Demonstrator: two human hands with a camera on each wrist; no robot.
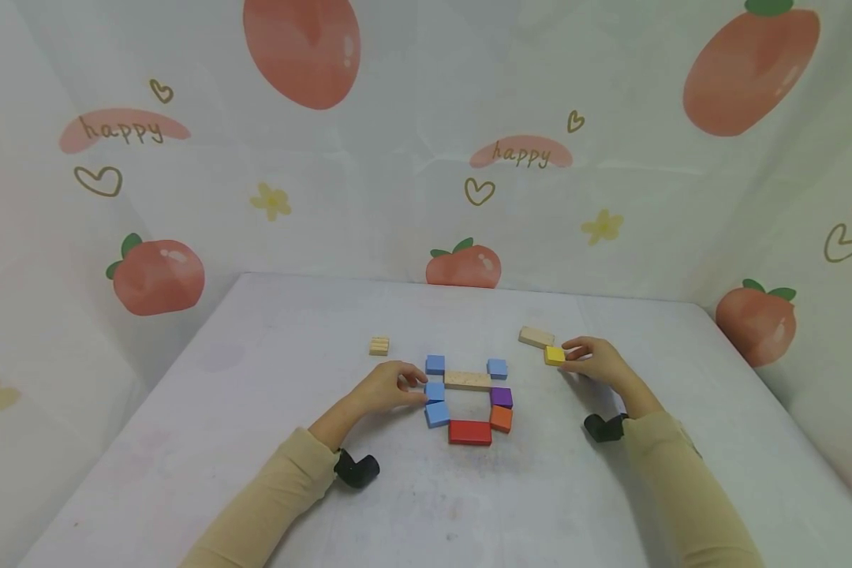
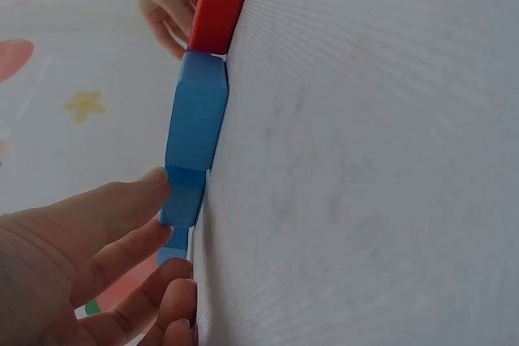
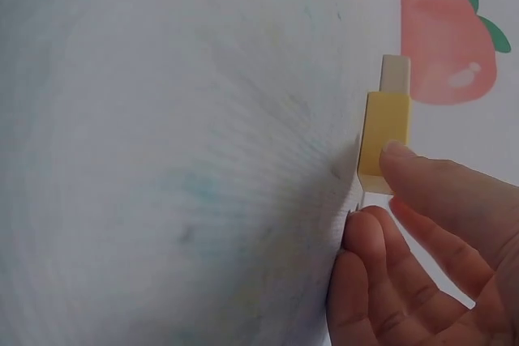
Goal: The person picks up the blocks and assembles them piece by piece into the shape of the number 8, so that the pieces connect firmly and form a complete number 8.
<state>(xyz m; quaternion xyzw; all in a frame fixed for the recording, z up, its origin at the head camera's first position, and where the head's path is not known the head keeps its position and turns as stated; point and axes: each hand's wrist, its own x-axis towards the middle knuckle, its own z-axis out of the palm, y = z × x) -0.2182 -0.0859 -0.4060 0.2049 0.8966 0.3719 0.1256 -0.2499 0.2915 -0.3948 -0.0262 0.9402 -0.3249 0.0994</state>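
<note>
In the head view my left hand (image 1: 392, 386) is beside the left side of a ring of small blocks. Its thumb and forefinger are at the edge of a blue block (image 1: 435, 392), loosely bent and spread apart. Another blue block (image 1: 437, 414) lies in front of that one. At the right, my right hand (image 1: 599, 363) is by a yellow block (image 1: 554, 356), with thumb and forefinger at its right edge. In the right wrist view the thumb overlaps the yellow block (image 3: 384, 131); contact is unclear. A plain wooden block (image 1: 536, 337) lies behind the yellow one.
The ring also has a wooden plank (image 1: 467, 381), a purple block (image 1: 501, 397), an orange block (image 1: 501, 418) and a red block (image 1: 470, 432). Blue blocks stand at the back left (image 1: 435, 364) and back right (image 1: 497, 368). A ridged wooden piece (image 1: 379, 345) lies farther left.
</note>
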